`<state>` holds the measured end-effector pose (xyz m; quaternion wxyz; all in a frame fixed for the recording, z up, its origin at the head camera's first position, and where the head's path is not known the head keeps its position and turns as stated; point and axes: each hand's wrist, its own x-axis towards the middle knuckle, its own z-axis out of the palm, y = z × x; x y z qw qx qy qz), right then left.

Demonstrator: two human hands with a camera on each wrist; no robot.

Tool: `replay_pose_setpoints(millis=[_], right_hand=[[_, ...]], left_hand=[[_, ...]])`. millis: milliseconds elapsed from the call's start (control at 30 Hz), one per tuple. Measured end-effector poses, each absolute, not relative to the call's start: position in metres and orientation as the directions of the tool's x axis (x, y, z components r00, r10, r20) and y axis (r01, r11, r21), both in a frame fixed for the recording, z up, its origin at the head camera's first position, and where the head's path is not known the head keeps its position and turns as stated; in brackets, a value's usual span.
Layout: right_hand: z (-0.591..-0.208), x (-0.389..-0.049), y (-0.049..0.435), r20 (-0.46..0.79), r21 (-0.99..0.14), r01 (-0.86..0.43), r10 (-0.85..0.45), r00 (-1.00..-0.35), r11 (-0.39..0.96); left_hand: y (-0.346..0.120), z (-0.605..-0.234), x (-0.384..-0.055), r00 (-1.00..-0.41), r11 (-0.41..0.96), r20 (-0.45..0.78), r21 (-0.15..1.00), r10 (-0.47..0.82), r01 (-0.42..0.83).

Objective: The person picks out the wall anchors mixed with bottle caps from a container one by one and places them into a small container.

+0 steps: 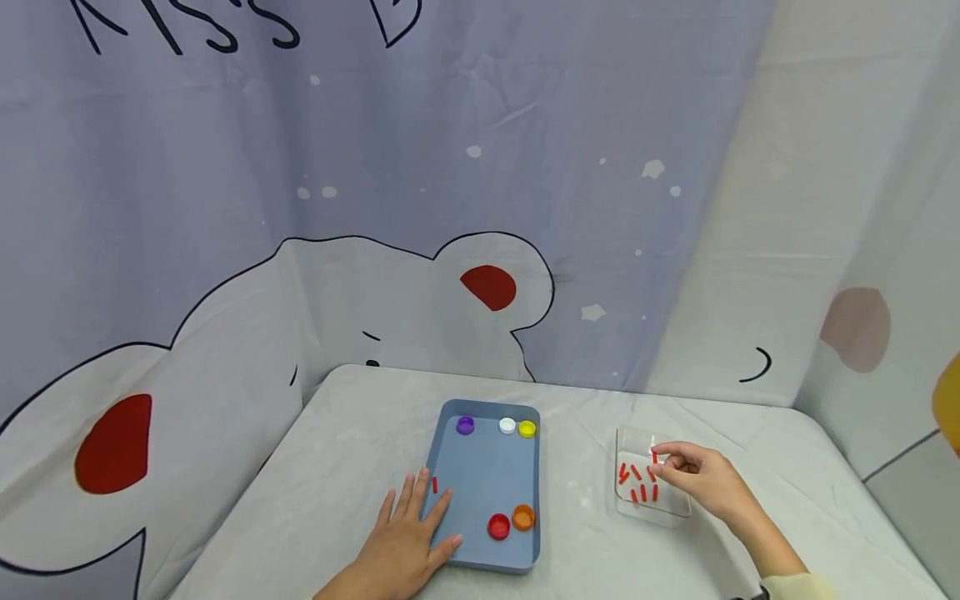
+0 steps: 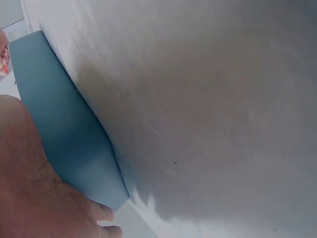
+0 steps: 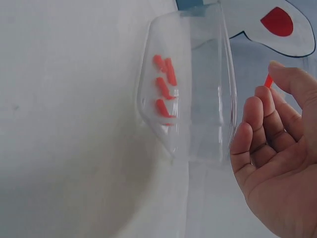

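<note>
My right hand [image 1: 701,477] pinches a small red stick [image 3: 269,80] between thumb and fingertips, above a clear plastic box [image 1: 652,518]. Several more red sticks [image 1: 642,492] lie scattered in that box. On the left, my left hand [image 1: 402,537] rests with spread, straight fingers on the left rim of a blue-grey tray [image 1: 480,483]. One red stick [image 1: 435,484] lies in the tray near the left fingertips. The left wrist view shows the tray's outer wall [image 2: 64,109] against the palm.
Inside the tray stand small round caps: purple [image 1: 465,426], white [image 1: 507,426] and yellow [image 1: 527,429] along the far end, red [image 1: 498,527] and orange [image 1: 523,517] near the front. A white cloth [image 1: 577,550] covers the table; a printed curtain [image 1: 480,167] hangs behind it.
</note>
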<state>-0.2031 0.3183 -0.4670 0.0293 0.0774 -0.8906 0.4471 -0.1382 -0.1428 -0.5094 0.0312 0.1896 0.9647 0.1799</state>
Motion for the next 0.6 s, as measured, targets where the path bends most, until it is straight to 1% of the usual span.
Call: replay_pose_setpoints(millis=[167, 267, 433, 600], right_hand=[[-0.47, -0.205, 0.328, 0.101, -0.794, -0.133, -0.087, -0.991, 0.594], [-0.472, -0.206, 0.331, 0.114, -0.79, -0.147, -0.093, -0.989, 0.595], [-0.475, -0.207, 0.339, 0.125, -0.789, -0.162, -0.104, -0.987, 0.592], [-0.476, -0.208, 0.345, 0.098, -0.781, -0.133, -0.091, -0.991, 0.61]], left_hand=[[-0.144, -0.512, -0.141, -0.927, 0.875, -0.02, 0.341, 0.373, 0.345], [-0.145, -0.514, -0.141, -0.928, 0.879, -0.03, 0.333, 0.371, 0.341], [-0.145, -0.515, -0.141, -0.926, 0.875, -0.023, 0.336, 0.377, 0.348], [-0.144, -0.513, -0.141, -0.924, 0.873, -0.015, 0.332, 0.382, 0.356]])
